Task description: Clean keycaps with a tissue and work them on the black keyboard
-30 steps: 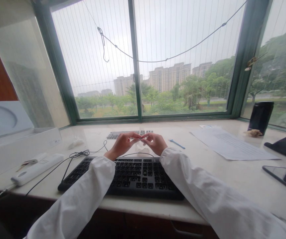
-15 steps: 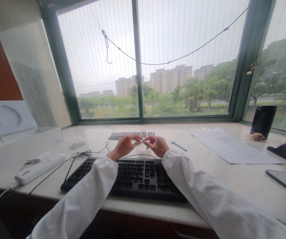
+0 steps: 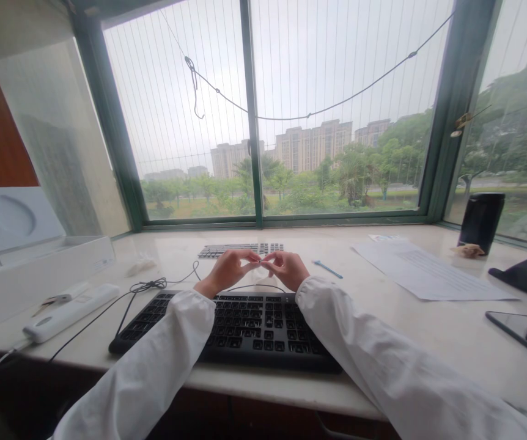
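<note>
- Your white sleeves (image 3: 142, 357) frame the near side of the desk (image 3: 368, 373), cuffs gathered just short of the fingers.
- Below your fingers, on the near side, lies the black keyboard (image 3: 240, 327), its key wells apparently bare of caps.
- To the right of your fingers and nearer you, a phone (image 3: 523, 336) lies flat, well apart; a power strip (image 3: 73, 313) lies far to their left.
- Your left hand (image 3: 227, 269) and right hand (image 3: 288, 269) meet tip to tip over the keyboard's far edge, thumbs and forefingers pinching a tiny piece (image 3: 260, 261), too small to identify.
- Compared with half a second ago, your pinch holds and the hands have barely shifted; the piece now shows as a dark speck. Judging by that, the handling is all at your fingertips, with nothing set down.
- Right of your fingers, near them, rests a blue tool (image 3: 328, 269); farther right, a printed sheet (image 3: 428, 269).
- Just beyond your fingers sit rows of keys (image 3: 229, 251), partly hidden; past them, a window (image 3: 190, 140).
</note>
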Available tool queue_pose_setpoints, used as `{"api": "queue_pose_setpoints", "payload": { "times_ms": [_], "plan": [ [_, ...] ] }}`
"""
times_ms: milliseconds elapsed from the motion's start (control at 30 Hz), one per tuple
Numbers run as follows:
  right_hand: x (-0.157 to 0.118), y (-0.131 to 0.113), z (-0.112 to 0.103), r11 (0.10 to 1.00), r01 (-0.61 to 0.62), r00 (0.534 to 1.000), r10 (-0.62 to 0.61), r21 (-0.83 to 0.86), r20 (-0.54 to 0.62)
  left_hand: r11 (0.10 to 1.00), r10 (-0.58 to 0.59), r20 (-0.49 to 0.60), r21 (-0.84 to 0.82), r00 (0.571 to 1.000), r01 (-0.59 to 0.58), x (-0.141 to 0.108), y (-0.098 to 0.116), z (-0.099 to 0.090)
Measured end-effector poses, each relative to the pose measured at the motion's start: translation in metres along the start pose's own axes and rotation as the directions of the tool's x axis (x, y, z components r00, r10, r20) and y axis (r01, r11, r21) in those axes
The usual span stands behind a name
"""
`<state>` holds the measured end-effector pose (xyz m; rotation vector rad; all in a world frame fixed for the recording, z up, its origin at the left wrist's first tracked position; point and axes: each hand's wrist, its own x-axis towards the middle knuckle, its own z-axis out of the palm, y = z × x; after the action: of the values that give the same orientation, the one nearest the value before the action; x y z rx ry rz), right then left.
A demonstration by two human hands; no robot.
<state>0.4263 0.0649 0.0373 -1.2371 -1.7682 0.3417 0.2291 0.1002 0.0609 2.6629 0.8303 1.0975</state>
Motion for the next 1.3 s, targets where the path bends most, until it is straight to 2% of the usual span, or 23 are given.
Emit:
{"api": "queue_pose_setpoints", "payload": {
  "times_ms": [1133,1300],
  "plan": [
    [-0.0025,0.0031,0.0004,0.999,0.024,1.0,-0.024,0.028,-0.005,0.999,-0.011,0.035,0.045,0.999,0.01,-0.001,-0.003,0.0004],
    [-0.0018,0.0019,-0.0004,0.992,0.124,0.989,-0.122,0.015,-0.084,1.0,-0.016,0.036,0.027,0.999,0.015,-0.0009,-0.0042,0.001]
  ]
}}
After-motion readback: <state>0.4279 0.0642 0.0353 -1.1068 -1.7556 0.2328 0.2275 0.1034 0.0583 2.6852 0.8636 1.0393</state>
